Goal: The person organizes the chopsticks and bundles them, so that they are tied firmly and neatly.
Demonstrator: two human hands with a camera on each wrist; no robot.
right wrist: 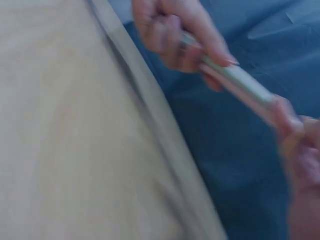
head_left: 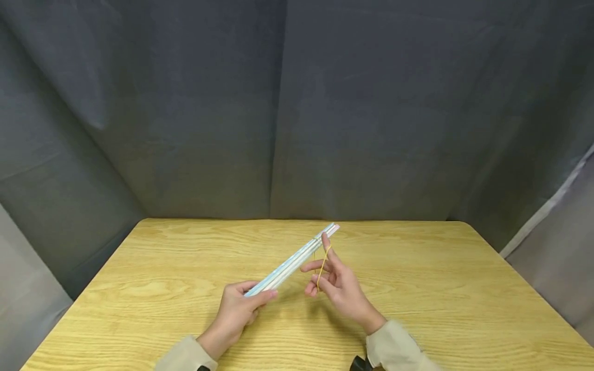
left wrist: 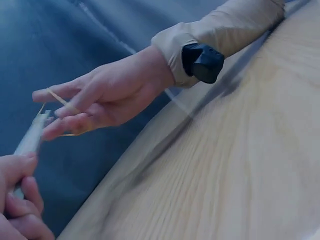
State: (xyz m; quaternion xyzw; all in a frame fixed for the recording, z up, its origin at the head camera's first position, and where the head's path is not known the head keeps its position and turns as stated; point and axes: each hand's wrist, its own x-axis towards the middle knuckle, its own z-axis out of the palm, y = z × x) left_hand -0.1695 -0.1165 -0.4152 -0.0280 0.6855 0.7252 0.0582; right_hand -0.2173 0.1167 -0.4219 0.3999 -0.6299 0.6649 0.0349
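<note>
Left hand (head_left: 236, 309) grips the near end of the bundle (head_left: 292, 263) of slim pastel sticks, thumb across it. Right hand (head_left: 341, 288) is at the bundle's far end: fingers spread, not clenched, yellow rubber band (head_left: 323, 266) stretched over them, index finger at the bundle. Band also seems to cross the bundle near that tip. Bundle is tilted, above the worktop (head_left: 162, 299); dark curtain (head_left: 209, 129) beyond it. My read: banding step, partway. Next move calls for a steady left grip and keeping tension while looping the band.
</note>
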